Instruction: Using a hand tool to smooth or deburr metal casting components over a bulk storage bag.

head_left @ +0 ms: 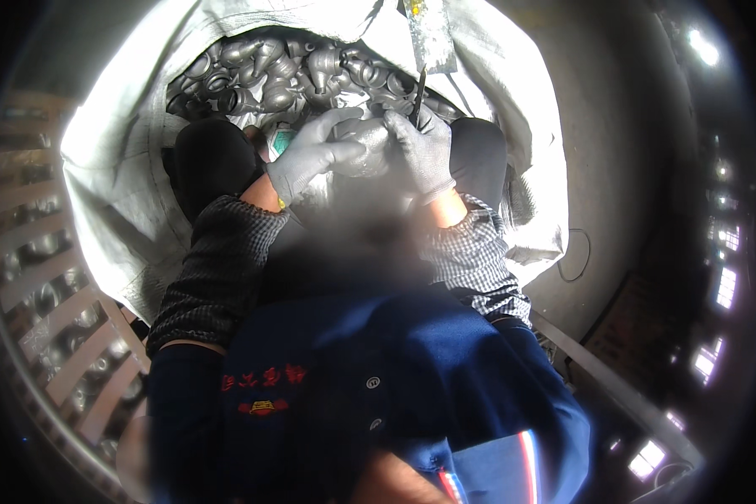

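Note:
In front of my lap, my left hand [315, 155], in a grey glove, curls its fingers and thumb around the left side of a rounded grey metal part [365, 149]. My gloved right hand [424, 151] is closed at the part's right side. A thin, dark, pointed tool [419, 94] sticks up from its grip; the tool's lower end is hidden by the fingers. Just beyond both hands lie many similar bulb-shaped grey parts [269, 71] with necks, heaped in a large white woven bag [109, 160]. Blur and glare hide the held part's lower side.
The bag's wall surrounds my knees. A flat metal-looking strip [431, 38] hangs over its far rim. On the left stands a slatted crate [67, 336] with more shiny parts behind its slats. A thin cable loop [581, 256] lies on the floor at the right.

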### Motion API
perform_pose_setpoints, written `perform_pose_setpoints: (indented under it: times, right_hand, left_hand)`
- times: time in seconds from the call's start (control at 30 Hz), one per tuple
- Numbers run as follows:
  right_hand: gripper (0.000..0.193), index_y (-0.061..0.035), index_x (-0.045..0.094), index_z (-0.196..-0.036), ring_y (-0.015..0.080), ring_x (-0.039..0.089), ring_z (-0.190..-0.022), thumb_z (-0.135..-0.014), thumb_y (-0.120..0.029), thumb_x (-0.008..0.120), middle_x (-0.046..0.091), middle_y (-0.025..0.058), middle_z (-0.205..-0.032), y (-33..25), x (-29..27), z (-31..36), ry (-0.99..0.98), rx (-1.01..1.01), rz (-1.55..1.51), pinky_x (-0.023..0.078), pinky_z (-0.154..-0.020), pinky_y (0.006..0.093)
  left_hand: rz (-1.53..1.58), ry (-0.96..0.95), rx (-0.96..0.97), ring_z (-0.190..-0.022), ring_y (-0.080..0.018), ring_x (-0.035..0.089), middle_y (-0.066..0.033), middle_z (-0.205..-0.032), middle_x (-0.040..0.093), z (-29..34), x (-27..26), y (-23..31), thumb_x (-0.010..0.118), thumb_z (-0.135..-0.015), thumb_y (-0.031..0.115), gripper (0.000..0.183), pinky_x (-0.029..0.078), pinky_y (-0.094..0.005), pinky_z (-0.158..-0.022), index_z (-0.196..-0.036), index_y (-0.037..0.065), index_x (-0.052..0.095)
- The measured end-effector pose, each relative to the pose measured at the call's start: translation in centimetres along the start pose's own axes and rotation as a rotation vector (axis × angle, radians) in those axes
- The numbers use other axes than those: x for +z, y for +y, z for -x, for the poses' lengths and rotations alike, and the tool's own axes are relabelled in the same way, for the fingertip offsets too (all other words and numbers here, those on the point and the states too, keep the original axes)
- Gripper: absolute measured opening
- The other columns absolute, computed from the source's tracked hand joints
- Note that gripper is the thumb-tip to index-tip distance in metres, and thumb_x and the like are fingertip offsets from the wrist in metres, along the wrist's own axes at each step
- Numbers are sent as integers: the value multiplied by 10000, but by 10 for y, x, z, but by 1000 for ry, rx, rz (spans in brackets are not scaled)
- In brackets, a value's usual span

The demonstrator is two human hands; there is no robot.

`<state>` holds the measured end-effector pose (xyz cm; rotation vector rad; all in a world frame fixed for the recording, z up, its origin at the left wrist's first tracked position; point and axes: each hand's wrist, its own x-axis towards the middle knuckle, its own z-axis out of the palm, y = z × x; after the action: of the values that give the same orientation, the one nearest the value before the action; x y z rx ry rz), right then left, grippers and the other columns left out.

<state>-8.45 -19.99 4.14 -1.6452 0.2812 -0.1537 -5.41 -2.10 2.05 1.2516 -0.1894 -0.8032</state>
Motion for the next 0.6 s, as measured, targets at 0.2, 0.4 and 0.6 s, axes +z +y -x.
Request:
perform_pose_setpoints:
  times: [0.2, 0.4, 0.6]
  right_hand:
    - [161, 22, 656, -844, 55, 518, -655, -808, -135, 670, 604, 43, -690, 13, -5, -3, -1, -83, 166, 442, -605, 250]
    - [155, 16, 666, -868, 43, 513, -665, -820, -131, 667, 617, 17, -714, 9, -4, 0, -15, 15, 29, 441, -611, 231]
    - [161, 15, 675, -912, 40, 527, -685, -825, -119, 658, 635, -1, -743, 5, -4, -1, -8, -7, -5, 448, -621, 226]
  left_hand:
    - [100, 23, -77, -1179, -177, 478, -94, -1281, 507, -3, 0, 5, 580, -835, 29, 505, 387, -287, -1001, -1321, 16, 441]
    - [31, 11, -31, -1193, -177, 463, -90, -1280, 501, -3, -3, -1, 573, -834, 25, 496, 375, -285, -1008, -1316, 26, 453]
    - [187, 76, -117, -1181, -176, 471, -90, -1276, 501, -2, 0, 3, 559, -799, -5, 530, 385, -292, -995, -1317, 30, 454]
